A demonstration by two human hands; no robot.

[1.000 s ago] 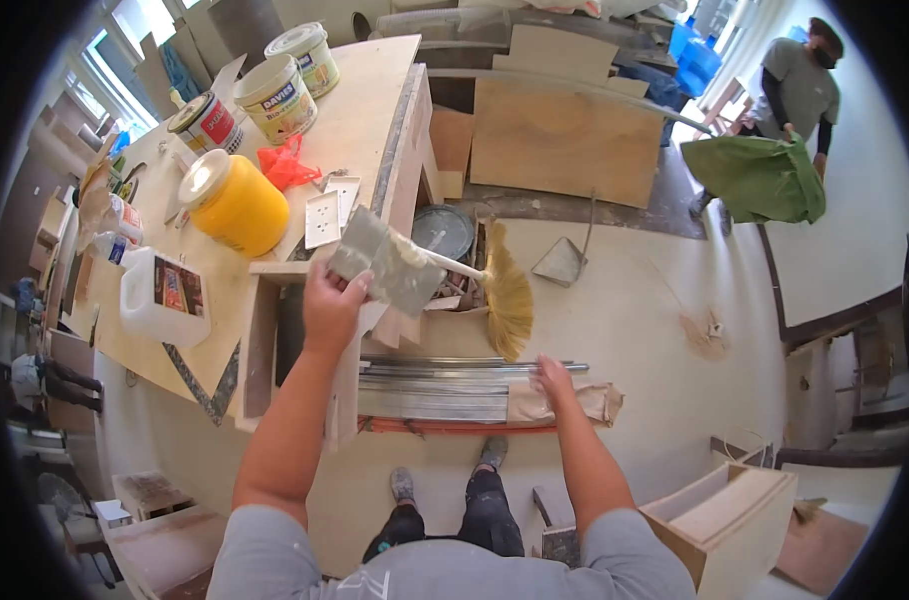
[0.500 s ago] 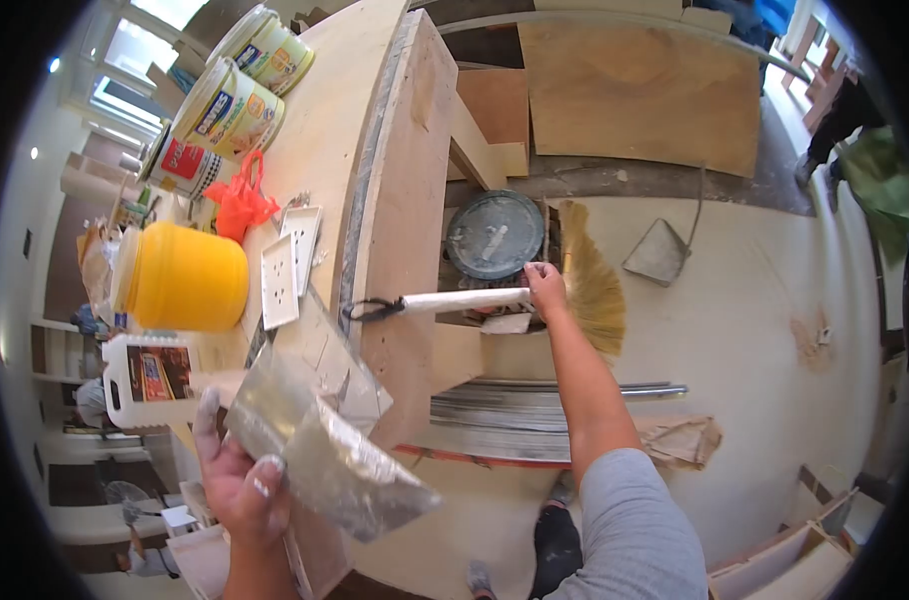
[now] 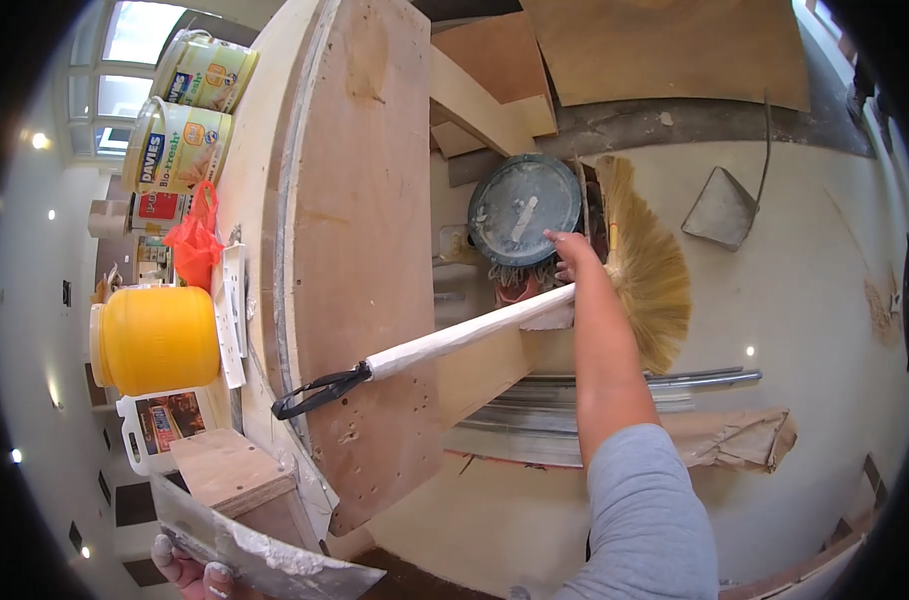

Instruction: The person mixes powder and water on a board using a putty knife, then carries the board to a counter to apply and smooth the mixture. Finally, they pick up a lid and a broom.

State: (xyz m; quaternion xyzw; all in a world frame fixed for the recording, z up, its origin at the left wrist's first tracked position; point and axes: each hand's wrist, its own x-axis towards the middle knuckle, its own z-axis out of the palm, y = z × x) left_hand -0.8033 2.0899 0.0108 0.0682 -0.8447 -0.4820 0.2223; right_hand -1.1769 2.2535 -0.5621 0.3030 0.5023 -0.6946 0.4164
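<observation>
At the bottom left, my left hand (image 3: 190, 575) is closed on a thin flat metal plate (image 3: 265, 545) smeared with white putty; part of the hand lies beyond the frame edge. My right hand (image 3: 573, 252) reaches forward with fingers apart, at the edge of a dark round bucket lid (image 3: 525, 212) marked with dried white stuff. Under my right wrist passes the white handle (image 3: 465, 332) of a soft broom, with a black loop (image 3: 320, 390) at its end. The broom's fan of straw bristles (image 3: 653, 275) spreads just right of my hand.
On the wooden bench (image 3: 365, 200) at left stand paint buckets (image 3: 185, 145), a red plastic bag (image 3: 195, 245), a yellow container (image 3: 165, 340) and a white jug (image 3: 170, 425). Metal strips (image 3: 535, 410) and a dustpan (image 3: 723, 208) lie on the floor; plywood (image 3: 665, 50) is behind.
My view has shifted and tilted. The left hand and metal plate are now lower, partly out of frame. My right hand sits farther over the lid's edge, its fingers more apart.
</observation>
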